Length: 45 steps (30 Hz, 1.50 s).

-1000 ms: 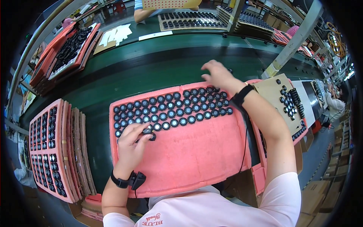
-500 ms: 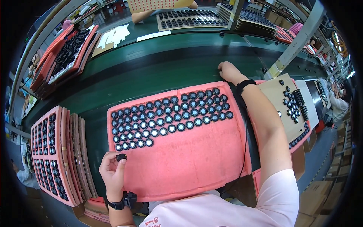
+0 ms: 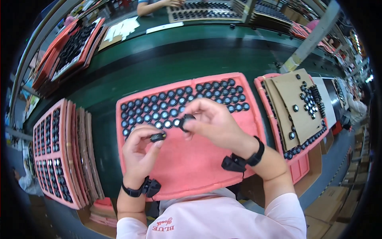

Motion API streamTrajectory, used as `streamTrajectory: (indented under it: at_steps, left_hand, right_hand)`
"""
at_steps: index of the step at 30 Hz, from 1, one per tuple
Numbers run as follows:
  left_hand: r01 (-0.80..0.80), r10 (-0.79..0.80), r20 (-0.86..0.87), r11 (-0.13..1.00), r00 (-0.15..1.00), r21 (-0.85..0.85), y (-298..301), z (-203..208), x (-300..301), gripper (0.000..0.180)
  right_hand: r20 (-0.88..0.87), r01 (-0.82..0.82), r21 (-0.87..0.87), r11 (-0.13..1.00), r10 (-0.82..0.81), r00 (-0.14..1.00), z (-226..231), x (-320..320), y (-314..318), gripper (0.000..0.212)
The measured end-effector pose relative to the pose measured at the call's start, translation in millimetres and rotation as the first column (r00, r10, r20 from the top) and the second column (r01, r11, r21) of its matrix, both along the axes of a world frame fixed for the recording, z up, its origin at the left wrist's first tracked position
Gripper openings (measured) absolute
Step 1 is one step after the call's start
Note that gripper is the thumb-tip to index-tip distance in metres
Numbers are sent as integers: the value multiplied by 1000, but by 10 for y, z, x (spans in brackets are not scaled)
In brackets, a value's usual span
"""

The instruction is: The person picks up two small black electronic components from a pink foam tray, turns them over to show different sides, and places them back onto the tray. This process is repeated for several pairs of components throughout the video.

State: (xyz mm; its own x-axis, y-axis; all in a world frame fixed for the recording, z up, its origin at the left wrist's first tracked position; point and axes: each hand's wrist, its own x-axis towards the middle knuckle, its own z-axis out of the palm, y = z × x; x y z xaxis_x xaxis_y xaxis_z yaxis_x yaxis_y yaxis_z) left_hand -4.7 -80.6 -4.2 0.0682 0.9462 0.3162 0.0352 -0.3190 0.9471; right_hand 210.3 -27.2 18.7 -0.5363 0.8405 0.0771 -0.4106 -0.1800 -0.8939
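My left hand [image 3: 140, 148] pinches a small black part [image 3: 158, 137] with a yellowish spot on it, between thumb and fingers. Close by on the right, my right hand [image 3: 211, 121] grips a round black cap-like piece [image 3: 186, 122], held on edge. Both hands hover over a pink foam tray [image 3: 187, 167]. Rows of round black parts with pale shiny centres [image 3: 171, 94] fill the tray's far half; my hands hide some of them. The tray's near half shows bare pink foam.
Stacked pink trays [image 3: 59, 155] of similar parts stand at the left. At the right, cardboard [image 3: 278, 103] with loose black parts lies on another tray. A green conveyor belt [image 3: 159, 51] runs behind, with a metal post [image 3: 310, 40] beside it. A co-worker's arm [image 3: 153, 7] reaches in beyond.
My right hand has come back from the belt to above the tray and now holds a round black piece. My left hand has moved up and right, still holding its part.
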Motion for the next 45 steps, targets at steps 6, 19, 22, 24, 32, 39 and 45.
streamTrajectory:
  at_steps: [6,19,22,24,32,39,45]
  left_hand:
    - [17,-18,42,999,999,29,-42,-149,15,23]
    - [106,-89,-113,982,990,159,24,-427,-87,31]
    - [116,-101,-100,980,990,159,17,-452,-90,36]
    - [129,-130,0,983,991,132,7,-465,-89,41]
    - [137,-143,25,977,989,166,13,-519,-93,53]
    - [156,-158,2,973,987,169,28,-530,-102,54]
    - [163,-170,27,974,985,155,32,-546,-119,49]
  right_hand:
    - [-84,159,273,949,-141,986,-376,-231,-315,32]
    - [223,155,658,737,-387,895,-781,-179,-280,35]
    - [191,196,679,708,-428,883,-795,-189,-272,36]
    - [134,243,661,710,-430,893,-808,-193,-267,40]
    - [165,159,709,687,-381,910,-849,-172,-257,45]
    - [142,177,688,704,-369,918,-881,-194,-256,47]
    - [126,200,668,716,-374,919,-889,-207,-266,45]
